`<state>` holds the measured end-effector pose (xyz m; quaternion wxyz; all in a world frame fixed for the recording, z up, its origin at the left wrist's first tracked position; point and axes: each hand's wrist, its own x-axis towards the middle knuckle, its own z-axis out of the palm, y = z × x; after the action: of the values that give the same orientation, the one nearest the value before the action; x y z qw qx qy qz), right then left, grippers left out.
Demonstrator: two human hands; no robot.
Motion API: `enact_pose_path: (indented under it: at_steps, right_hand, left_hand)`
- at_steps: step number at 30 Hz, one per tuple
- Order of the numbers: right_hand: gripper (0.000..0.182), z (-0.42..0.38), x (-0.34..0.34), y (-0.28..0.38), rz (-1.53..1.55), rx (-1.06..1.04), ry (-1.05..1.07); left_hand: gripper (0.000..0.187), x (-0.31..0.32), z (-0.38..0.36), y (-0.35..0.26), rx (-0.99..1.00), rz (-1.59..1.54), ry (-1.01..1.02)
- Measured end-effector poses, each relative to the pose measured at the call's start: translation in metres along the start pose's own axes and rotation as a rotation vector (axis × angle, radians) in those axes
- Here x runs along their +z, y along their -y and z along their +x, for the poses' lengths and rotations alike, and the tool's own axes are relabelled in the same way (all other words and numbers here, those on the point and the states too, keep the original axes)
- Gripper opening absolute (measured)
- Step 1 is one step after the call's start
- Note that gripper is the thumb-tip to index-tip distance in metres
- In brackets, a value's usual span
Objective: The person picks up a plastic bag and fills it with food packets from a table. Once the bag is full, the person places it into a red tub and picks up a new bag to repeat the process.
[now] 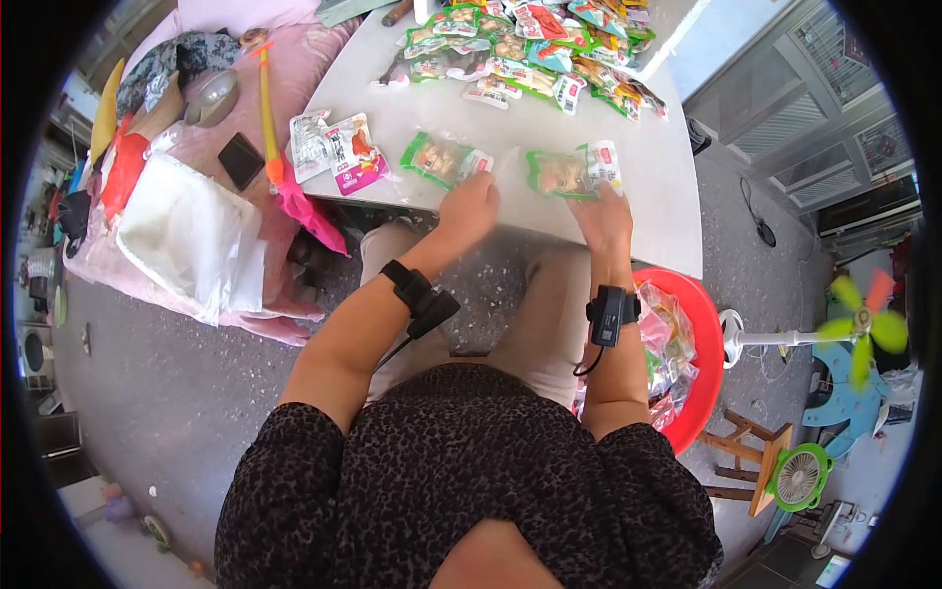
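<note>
Packet of clear plastic with green trim, pale contents and a white-and-red label end is lying over the near edge of the tabletop, right of its middle; the right hand is holding it by the label end, fingers beneath and thumb narrowing down. A matching green-trimmed packet is lying flat to its left, near the same edge. The left hand is curling narrowly at that packet's label end; whether it is pinching or only touching, I cannot tell. For good handling, gripping by the flat label seal is seeming wiser than squeezing the soft, filled middle, and keeping each packet level is likely helping it not to fold or slip off the edge. Farther left, a silver pouch and a white-and-magenta pouch are lying close together near the left edge. Toward the far edge, a heap of colourful packets is spreading, while a round red plastic tub is standing below the near right corner, holding more packets.
</note>
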<state>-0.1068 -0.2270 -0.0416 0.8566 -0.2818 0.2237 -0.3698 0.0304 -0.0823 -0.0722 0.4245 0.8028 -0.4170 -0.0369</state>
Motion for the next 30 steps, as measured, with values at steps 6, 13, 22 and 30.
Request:
enact_pose_path:
  at_steps: [6,13,22,30]
  right_hand:
    - [0.026,-0.023,0.001,-0.021,0.023,0.054,0.028]
    - [0.025,-0.020,0.003,-0.019,0.280,0.057,0.050]
    - [0.024,-0.025,-0.009,-0.024,-0.242,-0.024,0.010]
    - [0.026,-0.022,-0.008,-0.034,0.213,0.061,0.002]
  left_hand:
    - [0.014,0.000,0.000,-0.011,-0.003,-0.044,-0.006]
    - [0.014,-0.004,0.004,-0.017,0.005,-0.012,-0.019]
    - [0.014,-0.001,0.006,-0.013,-0.068,-0.011,0.052]
    - [0.015,-0.006,0.012,-0.020,0.007,0.022,-0.015]
